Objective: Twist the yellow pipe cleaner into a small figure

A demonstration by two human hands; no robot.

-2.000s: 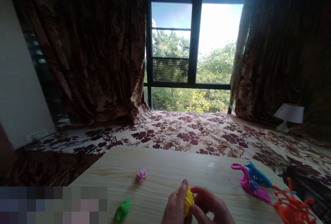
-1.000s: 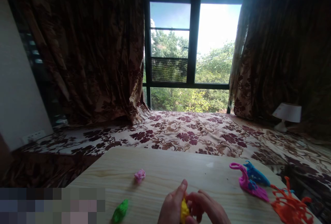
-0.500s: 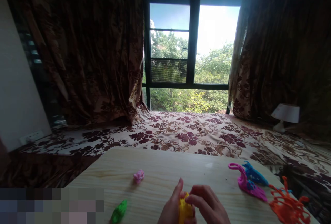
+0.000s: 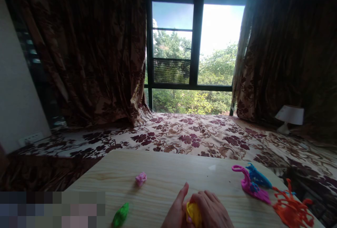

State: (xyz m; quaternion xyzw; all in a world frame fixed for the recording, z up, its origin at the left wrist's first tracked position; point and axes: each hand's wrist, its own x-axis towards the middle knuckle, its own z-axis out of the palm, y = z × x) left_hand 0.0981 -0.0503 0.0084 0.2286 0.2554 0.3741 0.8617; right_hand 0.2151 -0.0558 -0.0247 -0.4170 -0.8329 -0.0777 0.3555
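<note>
A lump of yellow modelling clay [image 4: 194,211] sits between my two hands at the bottom centre, above the pale wooden table [image 4: 118,166]. My left hand [image 4: 174,210] cups it from the left, thumb pointing up. From the right, my right hand [image 4: 212,208] curls its fingers over the lump and presses on it. The lower part of the lump is cut off by the picture's edge. A small pinkish spot shows on its near side; I cannot tell whether it is a fingertip or clay.
A crumpled pink lump [image 4: 141,179] and a green clay piece [image 4: 121,215] lie on the left. At the right are a magenta clay figure [image 4: 254,189] with a curved neck, a blue figure [image 4: 259,177] and an orange many-armed one [image 4: 292,205]. A lamp [image 4: 289,115] stands beyond.
My right hand's fingers have moved from pinching the top of the yellow clay to curling over its right side. The clay looks rounder and tilts slightly to the right.
</note>
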